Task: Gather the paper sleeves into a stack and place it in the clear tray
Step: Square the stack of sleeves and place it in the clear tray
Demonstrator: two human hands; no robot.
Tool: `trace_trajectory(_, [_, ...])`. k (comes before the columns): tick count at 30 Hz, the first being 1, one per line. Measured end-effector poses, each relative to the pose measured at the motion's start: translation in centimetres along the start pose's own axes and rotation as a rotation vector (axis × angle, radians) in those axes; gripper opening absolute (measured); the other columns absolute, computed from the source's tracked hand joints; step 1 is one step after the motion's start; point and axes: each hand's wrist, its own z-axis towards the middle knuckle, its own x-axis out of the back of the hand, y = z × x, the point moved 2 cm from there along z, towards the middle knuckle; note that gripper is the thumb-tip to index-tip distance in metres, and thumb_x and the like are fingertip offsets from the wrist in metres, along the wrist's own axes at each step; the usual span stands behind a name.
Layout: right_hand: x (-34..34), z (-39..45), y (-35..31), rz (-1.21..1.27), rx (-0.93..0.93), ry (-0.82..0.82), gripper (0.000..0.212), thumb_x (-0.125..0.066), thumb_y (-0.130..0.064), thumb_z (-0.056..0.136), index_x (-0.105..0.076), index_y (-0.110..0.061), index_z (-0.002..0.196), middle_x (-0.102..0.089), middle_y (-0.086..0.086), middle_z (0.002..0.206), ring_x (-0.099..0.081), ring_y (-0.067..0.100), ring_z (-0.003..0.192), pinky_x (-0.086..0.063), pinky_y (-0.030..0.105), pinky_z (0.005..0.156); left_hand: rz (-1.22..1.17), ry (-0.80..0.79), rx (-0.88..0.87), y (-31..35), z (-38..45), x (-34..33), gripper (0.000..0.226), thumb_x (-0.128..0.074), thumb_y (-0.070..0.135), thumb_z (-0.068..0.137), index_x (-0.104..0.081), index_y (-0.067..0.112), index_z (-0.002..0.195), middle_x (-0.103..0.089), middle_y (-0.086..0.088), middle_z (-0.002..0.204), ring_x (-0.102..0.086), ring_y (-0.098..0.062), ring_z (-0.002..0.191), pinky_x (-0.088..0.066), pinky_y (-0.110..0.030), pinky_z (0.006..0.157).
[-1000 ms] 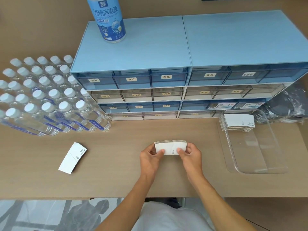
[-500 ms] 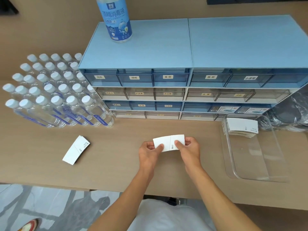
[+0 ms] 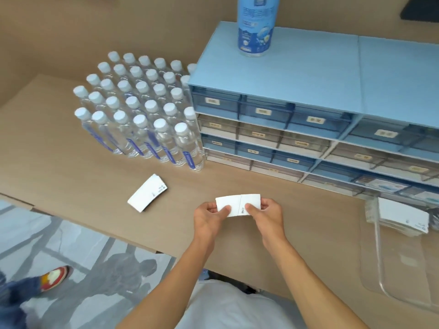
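A small stack of white paper sleeves [image 3: 238,203] is held just above the brown table, pinched at its left end by my left hand [image 3: 210,218] and at its right end by my right hand [image 3: 267,216]. Another stack of white sleeves [image 3: 147,193] lies flat on the table to the left, apart from both hands. The clear tray [image 3: 389,279] sits at the right edge of the view, and a pile of sleeves [image 3: 401,216] lies in its far end.
A blue drawer cabinet [image 3: 308,110] stands at the back with a spray bottle [image 3: 257,24] on top. A block of several capped water bottles [image 3: 140,110] stands left of it. The table's front edge [image 3: 95,230] runs diagonally; another person's shoe [image 3: 53,277] shows on the floor.
The camera has swung left and tilted, so the tray now sits at the right edge. Both hands still hold the same sleeve stack at about the same spot on the table.
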Motion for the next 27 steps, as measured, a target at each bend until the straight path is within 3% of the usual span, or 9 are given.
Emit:
trace_trajectory(5, [-6.7, -0.1, -1.3, -0.12, 0.024, -0.103, 0.023, -0.077, -0.009, 0.076, -0.065, -0.011, 0.096, -0.072, 0.005, 0.089, -0.07, 0.018, 0.078, -0.052, 0.027, 0.068, -0.07, 0.095, 0.051, -0.1, 2.4, 5.5, 0.027, -0.083, 0.026, 0.076, -0.062, 0.012, 0.088, -0.066, -0.003, 0.077, -0.062, -0.012, 0.064, -0.047, -0.023, 0.055])
trace_trajectory(10, [-13.7, -0.6, -2.5, -0.258, 0.08, -0.204, 0.023, -0.076, -0.011, 0.077, -0.061, -0.018, 0.091, -0.07, -0.001, 0.086, -0.069, 0.014, 0.076, -0.049, 0.023, 0.063, -0.142, 0.2, 0.084, 0.0, 4.7, 11.0, 0.028, -0.084, 0.026, 0.074, -0.061, 0.015, 0.086, -0.067, -0.002, 0.078, -0.062, -0.012, 0.064, -0.046, -0.024, 0.057])
trace_trajectory(15, [-19.9, -0.9, -3.4, -0.394, 0.146, -0.302, 0.026, -0.075, -0.01, 0.077, -0.063, -0.015, 0.099, -0.071, -0.001, 0.091, -0.07, 0.011, 0.078, -0.052, 0.023, 0.065, -0.206, 0.314, 0.122, -0.5, 6.3, 15.8, 0.031, -0.084, 0.031, 0.069, -0.06, 0.018, 0.084, -0.067, 0.0, 0.077, -0.064, -0.013, 0.065, -0.045, -0.025, 0.055])
trace_trajectory(20, [-25.0, -1.0, -3.9, -0.563, 0.227, -0.398, 0.027, -0.073, -0.016, 0.078, -0.063, -0.016, 0.103, -0.069, -0.005, 0.088, -0.064, 0.003, 0.073, -0.043, 0.018, 0.058, -0.277, 0.43, 0.179, -0.9, 7.6, 19.1, 0.033, -0.083, 0.035, 0.069, -0.06, 0.019, 0.086, -0.068, 0.003, 0.076, -0.064, -0.008, 0.062, -0.044, -0.021, 0.049])
trace_trajectory(27, [-30.2, 0.0, -4.2, -0.751, 0.275, -0.495, 0.031, -0.072, -0.019, 0.076, -0.065, -0.013, 0.106, -0.072, 0.003, 0.097, -0.068, 0.022, 0.091, -0.054, 0.035, 0.078, -0.302, 0.521, 0.232, -1.4, 9.6, 21.3, 0.033, -0.081, 0.036, 0.069, -0.057, 0.018, 0.085, -0.067, 0.0, 0.08, -0.063, -0.015, 0.067, -0.051, -0.03, 0.058])
